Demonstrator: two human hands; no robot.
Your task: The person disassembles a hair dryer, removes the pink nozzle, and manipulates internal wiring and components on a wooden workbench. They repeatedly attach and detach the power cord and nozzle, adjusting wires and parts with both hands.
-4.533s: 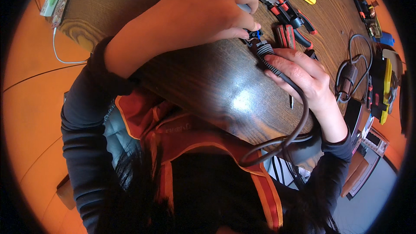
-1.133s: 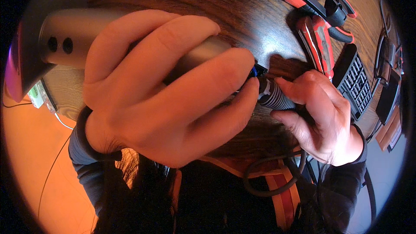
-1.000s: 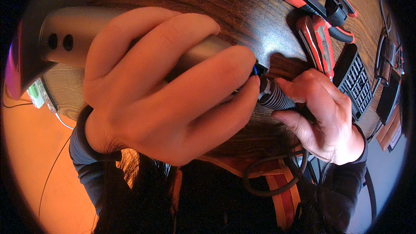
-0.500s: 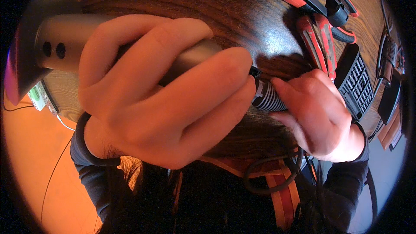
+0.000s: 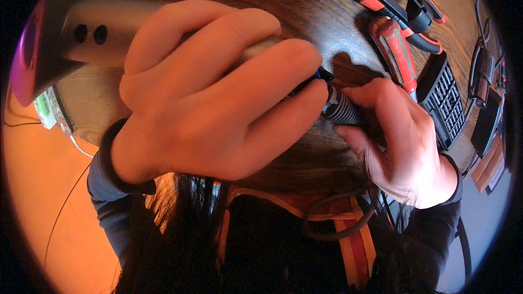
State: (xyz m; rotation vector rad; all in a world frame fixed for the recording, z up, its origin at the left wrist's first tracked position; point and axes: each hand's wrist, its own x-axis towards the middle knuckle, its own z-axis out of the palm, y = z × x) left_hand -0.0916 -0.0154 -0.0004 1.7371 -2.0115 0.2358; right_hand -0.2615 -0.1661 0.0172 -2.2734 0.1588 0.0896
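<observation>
My left hand (image 5: 218, 98) is wrapped around the grey cylindrical handle (image 5: 122, 30) of what looks like a hair dryer. Two dark round holes show in the handle, near the wide dark head (image 5: 46, 49) at the left. At the handle's other end, a small black and blue part (image 5: 325, 74) peeks out beside my left fingertips. There my right hand (image 5: 400, 136) pinches a black ribbed cord sleeve (image 5: 344, 110) between thumb and forefinger. Its remaining fingers are curled under and partly hidden. A black cord (image 5: 348, 233) loops below, over my lap.
On the dark wooden table (image 5: 305, 155), red-and-black pliers (image 5: 419, 32) lie at the far right. A worn red-handled tool (image 5: 396, 54) sits beside them, just beyond my right hand. Right of that is a black gridded tray (image 5: 445, 100), with black cables (image 5: 482, 68) at the table's right side.
My left hand and the handle have shifted a little to the right and away from me. The blue bit at the handle's end now shows. My right hand keeps its pinch on the sleeve.
</observation>
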